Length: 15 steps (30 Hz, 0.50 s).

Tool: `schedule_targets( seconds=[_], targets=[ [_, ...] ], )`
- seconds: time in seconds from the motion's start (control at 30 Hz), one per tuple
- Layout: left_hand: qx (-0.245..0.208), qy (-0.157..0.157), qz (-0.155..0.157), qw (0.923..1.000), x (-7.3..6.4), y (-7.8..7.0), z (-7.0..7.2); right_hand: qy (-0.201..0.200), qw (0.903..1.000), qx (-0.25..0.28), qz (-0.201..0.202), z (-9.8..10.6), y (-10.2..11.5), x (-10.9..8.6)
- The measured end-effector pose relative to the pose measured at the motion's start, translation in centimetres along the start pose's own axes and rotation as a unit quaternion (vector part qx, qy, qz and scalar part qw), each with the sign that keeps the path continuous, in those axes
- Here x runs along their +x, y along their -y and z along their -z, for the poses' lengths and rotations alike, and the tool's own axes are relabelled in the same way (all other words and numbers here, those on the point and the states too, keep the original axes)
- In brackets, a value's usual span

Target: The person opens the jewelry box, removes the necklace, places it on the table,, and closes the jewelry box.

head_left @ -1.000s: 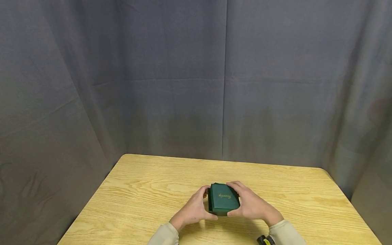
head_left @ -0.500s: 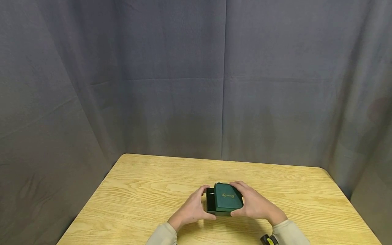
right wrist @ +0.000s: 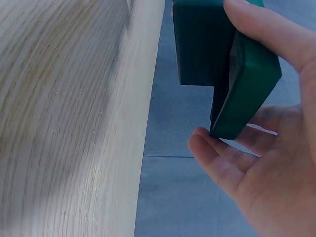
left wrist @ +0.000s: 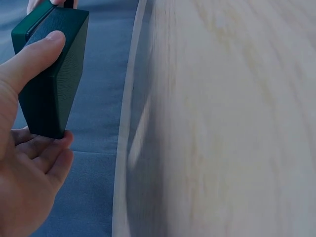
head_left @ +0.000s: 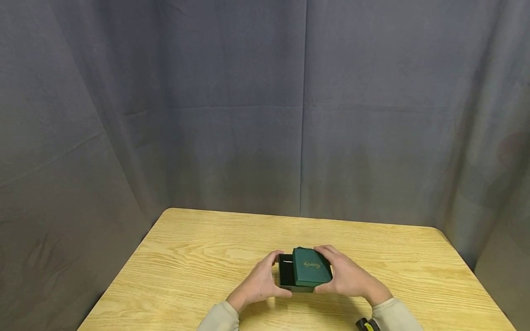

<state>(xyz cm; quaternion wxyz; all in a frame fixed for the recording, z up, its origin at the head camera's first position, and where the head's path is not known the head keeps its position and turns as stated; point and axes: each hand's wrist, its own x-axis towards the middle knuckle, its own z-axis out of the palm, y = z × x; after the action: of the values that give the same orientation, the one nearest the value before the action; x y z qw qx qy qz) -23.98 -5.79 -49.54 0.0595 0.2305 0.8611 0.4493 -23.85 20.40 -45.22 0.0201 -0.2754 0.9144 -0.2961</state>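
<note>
In the head view, my left hand point(head_left: 261, 281) holds the base of a dark green jewelry box point(head_left: 302, 289) by its sides, thumb at the near side. My right hand point(head_left: 348, 278) grips the green lid point(head_left: 312, 267), which bears gold lettering. The lid sits shifted to the right, so part of the black interior point(head_left: 285, 276) shows. A small pale streak point(head_left: 287, 261) lies inside near the far edge; its kind is too small to tell. From the right wrist, the lid point(right wrist: 254, 81) appears tilted against the base point(right wrist: 201, 49), a gap between them.
The box is held above a light wood-grain table point(head_left: 215, 248). Grey curtains point(head_left: 232, 138) hang behind the table and at both sides. A black and yellow device point(head_left: 367, 324) is worn at the right wrist.
My right hand has slid the lid to the right and tilted it, uncovering the left part of the base. My left hand has stayed almost in place with the base.
</note>
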Motion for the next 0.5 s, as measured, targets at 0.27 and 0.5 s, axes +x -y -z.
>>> schedule_targets(
  seconds=[0.27,0.5],
  targets=[
    [0.014,-0.002,0.015,0.9998,-0.22,-0.40,0.13,-0.001,0.9999,-0.014,-0.003,0.50,-0.19,-0.44],
    [0.035,-0.003,0.010,0.9993,-0.28,-0.54,0.09,-0.010,0.9996,-0.026,0.003,0.80,-0.60,-0.86]
  ],
)
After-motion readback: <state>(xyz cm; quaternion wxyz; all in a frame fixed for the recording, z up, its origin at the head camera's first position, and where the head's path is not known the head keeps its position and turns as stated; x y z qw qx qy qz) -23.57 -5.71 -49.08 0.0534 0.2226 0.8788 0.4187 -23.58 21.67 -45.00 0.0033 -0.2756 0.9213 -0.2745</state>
